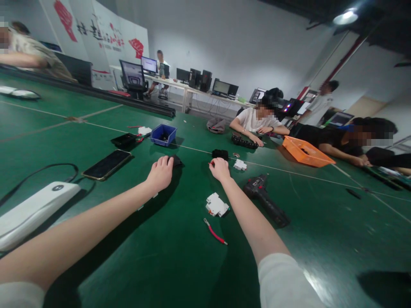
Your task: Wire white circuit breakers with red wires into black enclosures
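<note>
My left hand [161,173] is closed, its fingers curled over a dark black piece [175,161] on the green table [180,256]; its exact kind is hidden. My right hand [221,169] is closed in a pinch, with a small red bit [211,163] showing at the fingertips. Just beyond it sits a black block-like part [220,154]. Nearer me lies a white circuit breaker [217,204], and below that a short red cable [214,232] with a metal lug. A second white breaker [240,165] is right of my right hand. White edges show under my left wrist.
Right of my forearm lies a black cordless screwdriver [266,200]. Farther off are a blue bin [163,135], a black tray [123,140] and an orange bin [306,153]. A phone [107,164] and a white case [35,211] lie left. Other people sit across the table.
</note>
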`<action>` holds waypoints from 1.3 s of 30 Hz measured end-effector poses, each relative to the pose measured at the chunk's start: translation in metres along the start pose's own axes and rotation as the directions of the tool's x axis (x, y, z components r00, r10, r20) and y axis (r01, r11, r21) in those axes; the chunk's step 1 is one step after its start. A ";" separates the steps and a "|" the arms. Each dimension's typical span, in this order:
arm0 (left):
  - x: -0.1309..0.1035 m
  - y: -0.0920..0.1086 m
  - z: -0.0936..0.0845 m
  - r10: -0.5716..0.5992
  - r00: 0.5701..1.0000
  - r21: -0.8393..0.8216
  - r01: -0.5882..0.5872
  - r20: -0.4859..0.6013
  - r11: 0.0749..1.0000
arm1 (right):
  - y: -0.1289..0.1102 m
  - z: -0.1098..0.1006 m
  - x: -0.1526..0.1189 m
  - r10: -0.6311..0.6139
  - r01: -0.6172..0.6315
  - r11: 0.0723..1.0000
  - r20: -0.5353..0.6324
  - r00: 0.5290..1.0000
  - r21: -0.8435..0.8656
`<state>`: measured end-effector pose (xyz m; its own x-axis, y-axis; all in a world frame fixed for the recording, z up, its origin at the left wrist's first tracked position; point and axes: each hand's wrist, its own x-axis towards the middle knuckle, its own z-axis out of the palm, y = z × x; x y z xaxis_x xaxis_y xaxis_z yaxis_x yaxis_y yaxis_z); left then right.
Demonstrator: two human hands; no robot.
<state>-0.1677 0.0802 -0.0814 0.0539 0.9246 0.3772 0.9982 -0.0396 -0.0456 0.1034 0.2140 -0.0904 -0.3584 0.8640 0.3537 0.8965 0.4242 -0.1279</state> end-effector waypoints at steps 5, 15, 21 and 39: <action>-0.002 0.001 -0.003 0.021 0.999 -0.011 -0.022 -0.046 1.000 | -0.007 -0.017 -0.026 -0.044 0.044 0.999 0.032 0.999 0.015; -0.001 0.002 0.003 0.042 0.998 -0.034 -0.043 -0.036 0.998 | -0.016 -0.080 -0.108 -0.175 0.166 0.984 0.180 0.968 0.061; -0.003 0.004 0.000 0.070 0.996 -0.022 -0.071 -0.059 0.997 | -0.017 -0.092 -0.114 -0.196 0.188 0.981 0.274 0.942 0.055; -0.003 0.008 -0.010 0.103 0.995 0.009 -0.103 0.001 0.995 | 0.035 -0.018 0.038 0.058 -0.051 0.978 0.031 0.998 -0.201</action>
<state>-0.1601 0.0731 -0.0735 0.1562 0.9161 0.3693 0.9871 -0.1311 -0.0922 0.1254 0.2569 -0.0642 -0.3134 0.8953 0.3165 0.9476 0.3164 0.0434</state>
